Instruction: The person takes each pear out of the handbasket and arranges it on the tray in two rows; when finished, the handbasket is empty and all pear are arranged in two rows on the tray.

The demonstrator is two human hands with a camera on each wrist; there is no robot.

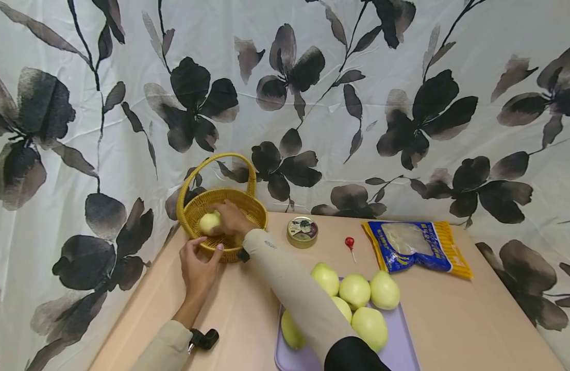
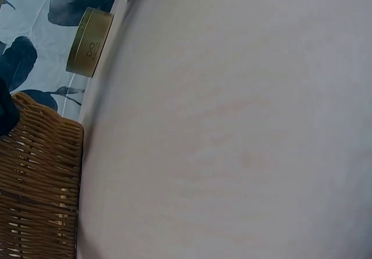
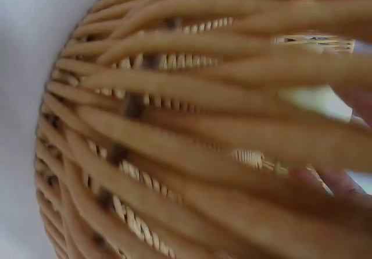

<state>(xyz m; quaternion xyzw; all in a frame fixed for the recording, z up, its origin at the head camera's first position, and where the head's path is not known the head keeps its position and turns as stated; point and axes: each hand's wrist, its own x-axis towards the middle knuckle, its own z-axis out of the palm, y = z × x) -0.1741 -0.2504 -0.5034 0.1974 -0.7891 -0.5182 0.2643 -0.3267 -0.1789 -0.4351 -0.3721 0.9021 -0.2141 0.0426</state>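
A yellow-brown wicker basket (image 1: 258,212) with a tall arched handle stands at the back left of the table. Inside it, my right hand (image 1: 231,219) grips a pale green apple (image 1: 210,223) low in the bowl. In the right wrist view the weave fills most of the frame, and the apple (image 3: 317,99) and fingers (image 3: 340,183) show partly through it. My left hand (image 1: 199,265) holds the basket's near side, thumb and fingers spread at the rim. The left wrist view catches the basket's wall (image 2: 40,189) but no fingers.
Several more apples (image 1: 369,327) sit on a lilac tray (image 1: 407,342) at the front, partly under my right sleeve. Behind them are a round gold tin (image 1: 302,232), a red lollipop (image 1: 350,242) and a blue and yellow packet (image 1: 412,247). Floral cloth (image 1: 285,129) hangs behind the table.
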